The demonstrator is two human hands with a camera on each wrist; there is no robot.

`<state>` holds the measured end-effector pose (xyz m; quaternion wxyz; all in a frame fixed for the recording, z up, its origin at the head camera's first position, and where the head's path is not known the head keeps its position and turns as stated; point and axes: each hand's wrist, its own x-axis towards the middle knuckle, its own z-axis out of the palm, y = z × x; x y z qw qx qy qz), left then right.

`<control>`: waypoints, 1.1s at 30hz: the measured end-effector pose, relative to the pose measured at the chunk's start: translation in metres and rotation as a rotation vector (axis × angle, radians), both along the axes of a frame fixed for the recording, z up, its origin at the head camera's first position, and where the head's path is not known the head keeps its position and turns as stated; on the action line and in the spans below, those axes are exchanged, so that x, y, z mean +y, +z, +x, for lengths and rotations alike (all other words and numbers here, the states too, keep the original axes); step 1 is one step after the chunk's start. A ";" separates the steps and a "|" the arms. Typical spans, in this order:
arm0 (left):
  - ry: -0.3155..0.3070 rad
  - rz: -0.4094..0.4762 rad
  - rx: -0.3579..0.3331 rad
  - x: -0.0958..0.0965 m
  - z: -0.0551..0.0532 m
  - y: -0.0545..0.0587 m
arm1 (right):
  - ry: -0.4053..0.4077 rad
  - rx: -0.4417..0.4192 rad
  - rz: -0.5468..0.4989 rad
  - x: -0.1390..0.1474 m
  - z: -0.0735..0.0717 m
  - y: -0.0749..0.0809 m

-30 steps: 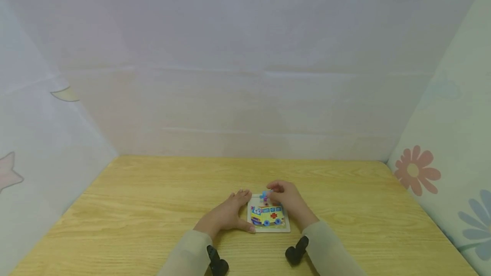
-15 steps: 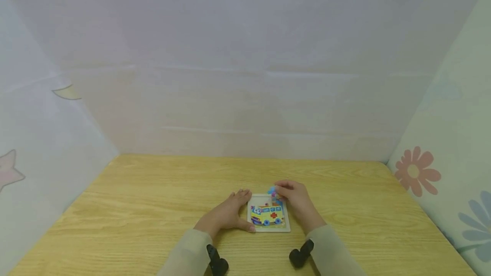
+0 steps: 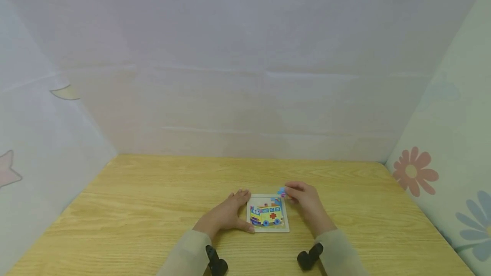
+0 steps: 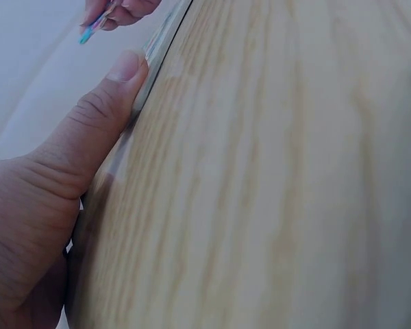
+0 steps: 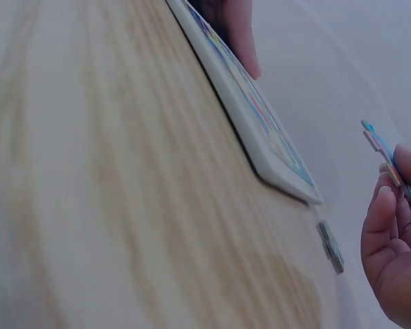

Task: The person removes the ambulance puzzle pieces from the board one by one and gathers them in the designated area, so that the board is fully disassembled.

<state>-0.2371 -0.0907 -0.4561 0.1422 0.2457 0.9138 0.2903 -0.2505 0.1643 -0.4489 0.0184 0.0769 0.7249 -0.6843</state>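
held puzzle piece (image 3: 281, 191): partly covered by right grip (image 3: 307, 202) | loose puzzle piece (image 5: 331, 247): print unreadable | puzzle tray (image 5: 240, 123): cropped by right wrist view's top edge

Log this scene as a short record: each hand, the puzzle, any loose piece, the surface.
Left hand: spread along the left edge of the puzzle board
Right hand: pinches a blue-and-pink piece, raised by the board's far right corner
Puzzle board: flat, partly filled; bare patch at far left
Picture: yellow ambulance, red cross
Loose piece: beside the board; its picture is unreadable
Surface: wood-grain table
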 end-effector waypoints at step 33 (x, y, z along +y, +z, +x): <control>0.011 0.006 -0.008 0.001 0.000 0.000 | -0.040 -0.001 0.093 0.051 -0.003 -0.003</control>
